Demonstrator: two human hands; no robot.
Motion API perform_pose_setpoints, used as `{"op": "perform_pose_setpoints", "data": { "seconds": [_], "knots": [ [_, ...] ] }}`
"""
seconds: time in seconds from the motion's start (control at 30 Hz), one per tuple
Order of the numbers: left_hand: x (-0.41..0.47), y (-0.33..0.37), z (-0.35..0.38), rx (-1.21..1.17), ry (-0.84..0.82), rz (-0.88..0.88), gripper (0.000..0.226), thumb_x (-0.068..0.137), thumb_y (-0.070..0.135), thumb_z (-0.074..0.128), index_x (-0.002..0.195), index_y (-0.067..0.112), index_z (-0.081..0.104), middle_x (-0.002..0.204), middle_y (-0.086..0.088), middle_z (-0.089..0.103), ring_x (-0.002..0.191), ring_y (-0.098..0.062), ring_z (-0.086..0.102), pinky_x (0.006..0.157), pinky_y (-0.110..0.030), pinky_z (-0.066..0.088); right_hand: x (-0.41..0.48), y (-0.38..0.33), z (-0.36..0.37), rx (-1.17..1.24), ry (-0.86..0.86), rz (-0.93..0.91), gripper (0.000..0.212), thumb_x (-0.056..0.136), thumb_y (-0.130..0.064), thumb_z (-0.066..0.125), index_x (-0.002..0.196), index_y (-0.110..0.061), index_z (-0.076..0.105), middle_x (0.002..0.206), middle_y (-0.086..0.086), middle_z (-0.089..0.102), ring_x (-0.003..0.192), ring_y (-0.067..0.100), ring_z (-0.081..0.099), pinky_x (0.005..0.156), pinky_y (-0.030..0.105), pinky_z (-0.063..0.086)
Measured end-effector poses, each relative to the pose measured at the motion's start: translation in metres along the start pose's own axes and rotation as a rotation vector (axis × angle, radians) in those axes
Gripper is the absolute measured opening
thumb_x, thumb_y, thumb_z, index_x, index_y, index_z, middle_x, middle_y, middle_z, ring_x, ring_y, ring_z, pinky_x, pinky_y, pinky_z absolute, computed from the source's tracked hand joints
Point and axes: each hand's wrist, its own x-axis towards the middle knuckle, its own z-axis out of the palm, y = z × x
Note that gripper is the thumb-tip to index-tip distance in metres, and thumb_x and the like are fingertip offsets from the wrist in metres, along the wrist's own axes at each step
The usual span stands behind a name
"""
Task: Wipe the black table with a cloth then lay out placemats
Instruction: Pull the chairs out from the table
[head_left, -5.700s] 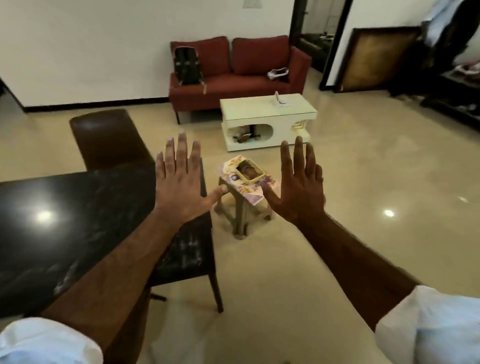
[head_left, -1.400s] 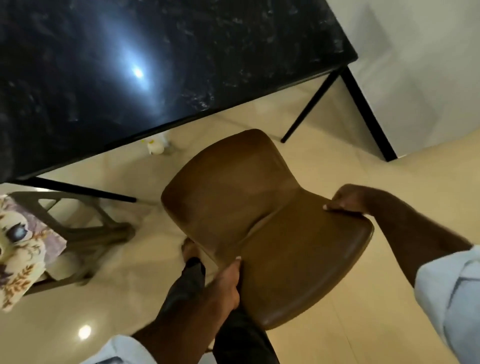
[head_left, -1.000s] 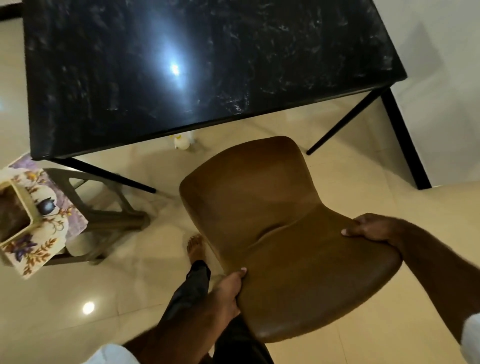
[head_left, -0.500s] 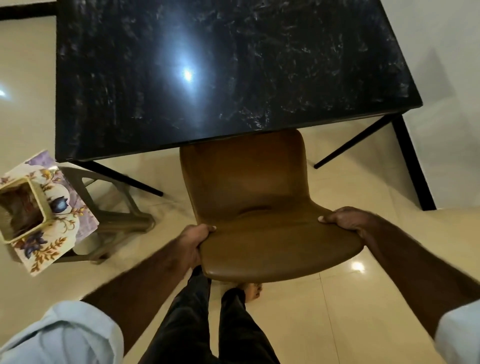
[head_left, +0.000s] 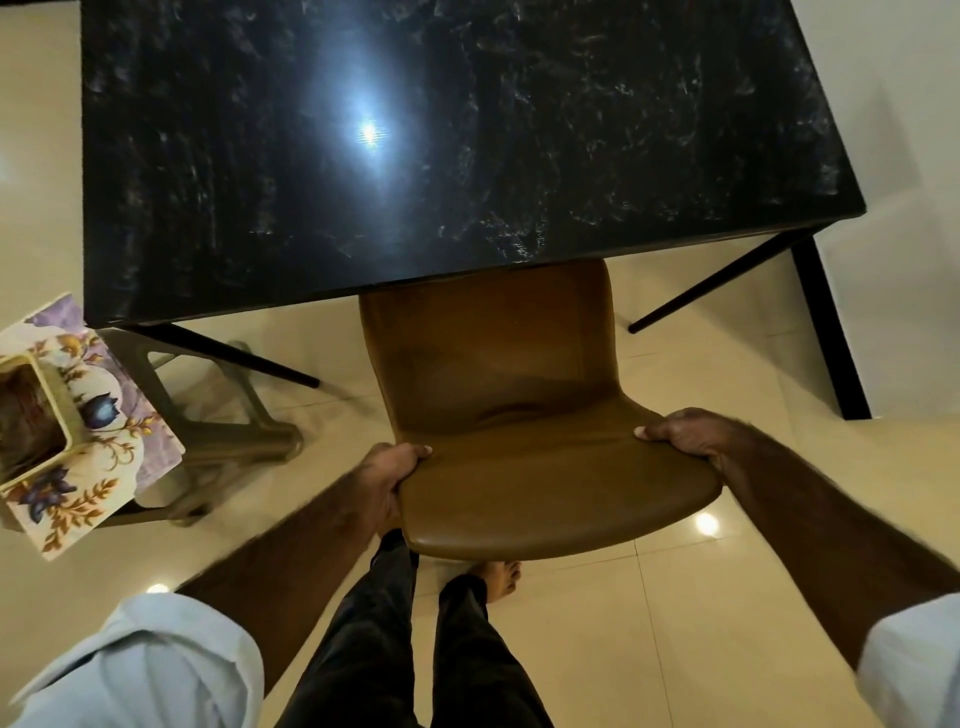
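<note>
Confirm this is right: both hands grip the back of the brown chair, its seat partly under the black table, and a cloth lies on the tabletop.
Wrong on one point: no cloth lies on the black table; the head view shows its top bare. The rest stands: left hand and right hand grip the brown chair by its back, seat partly under the table.

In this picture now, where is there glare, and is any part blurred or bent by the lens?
Head view: a bright lamp reflection glares on the black table, with smaller glints on the floor tiles; the wide lens bends the table's edges outward; the floral placemats on the stool at the left border look a little soft; both hands, left and right, on the brown chair, are sharp.
</note>
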Motion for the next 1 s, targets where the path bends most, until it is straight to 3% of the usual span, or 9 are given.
{"op": "perform_pose_setpoints", "data": {
  "seconds": [0.07, 0.13, 0.23, 0.37, 0.5, 0.63, 0.8, 0.9, 1.0],
  "knots": [
    [-0.001, 0.001, 0.002, 0.009, -0.007, -0.005, 0.031, 0.107, 0.027, 0.073, 0.126, 0.005, 0.061, 0.112, -0.022, 0.077, 0.089, -0.036, 0.079, 0.058, -0.039, 0.061, -0.002, 0.002, -0.002, 0.017, -0.002, 0.011, 0.049, 0.102, -0.040, 0.078, 0.132, -0.002, 0.070, 0.110, 0.019, 0.078, 0.095, 0.039, 0.077, 0.070, 0.039, 0.059],
    [0.002, 0.002, 0.003, 0.022, -0.003, 0.002, 0.032, 0.107, 0.027, 0.073, 0.126, 0.005, 0.062, 0.111, -0.022, 0.077, 0.089, -0.035, 0.079, 0.058, -0.039, 0.061, -0.003, 0.004, -0.002, 0.026, 0.007, 0.016, 0.046, 0.102, -0.040, 0.078, 0.129, -0.003, 0.071, 0.109, 0.019, 0.078, 0.095, 0.039, 0.077, 0.071, 0.040, 0.059],
    [0.006, 0.005, 0.002, 0.038, -0.004, 0.005, 0.035, 0.105, 0.028, 0.074, 0.129, 0.005, 0.063, 0.113, -0.022, 0.078, 0.094, -0.038, 0.080, 0.067, -0.043, 0.065, -0.007, 0.005, 0.001, 0.046, 0.004, 0.024, 0.042, 0.103, -0.038, 0.078, 0.124, -0.003, 0.071, 0.104, 0.018, 0.077, 0.090, 0.037, 0.076, 0.067, 0.038, 0.057],
    [0.010, 0.007, 0.002, 0.052, -0.005, 0.024, 0.026, 0.106, 0.025, 0.074, 0.120, 0.005, 0.064, 0.114, -0.023, 0.077, 0.093, -0.037, 0.078, 0.069, -0.042, 0.064, -0.006, 0.008, 0.003, 0.059, 0.003, 0.032, 0.047, 0.102, -0.039, 0.078, 0.130, -0.003, 0.068, 0.110, 0.019, 0.076, 0.095, 0.039, 0.075, 0.068, 0.039, 0.057],
    [0.010, 0.006, 0.005, 0.028, -0.001, 0.019, 0.023, 0.105, 0.023, 0.074, 0.117, 0.004, 0.066, 0.114, -0.025, 0.078, 0.098, -0.041, 0.079, 0.084, -0.049, 0.066, -0.004, 0.006, -0.002, 0.036, -0.006, 0.043, 0.053, 0.101, -0.043, 0.079, 0.135, -0.004, 0.067, 0.116, 0.020, 0.076, 0.100, 0.041, 0.076, 0.070, 0.041, 0.058],
    [0.011, -0.005, 0.009, 0.016, -0.020, -0.008, 0.028, 0.105, 0.022, 0.073, 0.123, 0.001, 0.067, 0.111, -0.025, 0.079, 0.094, -0.041, 0.080, 0.073, -0.046, 0.066, -0.006, 0.008, -0.004, 0.035, -0.014, 0.038, 0.047, 0.102, -0.039, 0.078, 0.131, -0.004, 0.067, 0.108, 0.017, 0.075, 0.094, 0.037, 0.074, 0.067, 0.039, 0.054],
    [0.010, -0.007, 0.006, 0.008, -0.033, -0.040, 0.029, 0.105, 0.023, 0.074, 0.124, 0.002, 0.065, 0.110, -0.026, 0.079, 0.091, -0.042, 0.080, 0.063, -0.044, 0.064, -0.006, 0.014, -0.002, 0.068, -0.018, 0.055, 0.049, 0.100, -0.038, 0.082, 0.131, -0.002, 0.069, 0.114, 0.022, 0.078, 0.101, 0.042, 0.077, 0.079, 0.045, 0.063],
    [0.011, -0.006, 0.007, 0.008, -0.026, -0.041, 0.031, 0.105, 0.024, 0.074, 0.126, 0.003, 0.064, 0.109, -0.025, 0.079, 0.090, -0.041, 0.081, 0.057, -0.042, 0.064, -0.014, 0.009, -0.001, 0.077, -0.018, 0.053, 0.043, 0.102, -0.034, 0.079, 0.127, -0.001, 0.069, 0.109, 0.021, 0.078, 0.096, 0.040, 0.076, 0.070, 0.042, 0.059],
    [0.015, -0.006, 0.006, -0.001, -0.019, -0.034, 0.032, 0.104, 0.022, 0.074, 0.126, 0.001, 0.065, 0.109, -0.025, 0.079, 0.090, -0.042, 0.081, 0.060, -0.043, 0.065, -0.017, 0.007, 0.000, 0.072, -0.006, 0.050, 0.040, 0.103, -0.033, 0.078, 0.125, -0.001, 0.069, 0.106, 0.020, 0.077, 0.093, 0.038, 0.076, 0.067, 0.040, 0.056]
  ]
}}
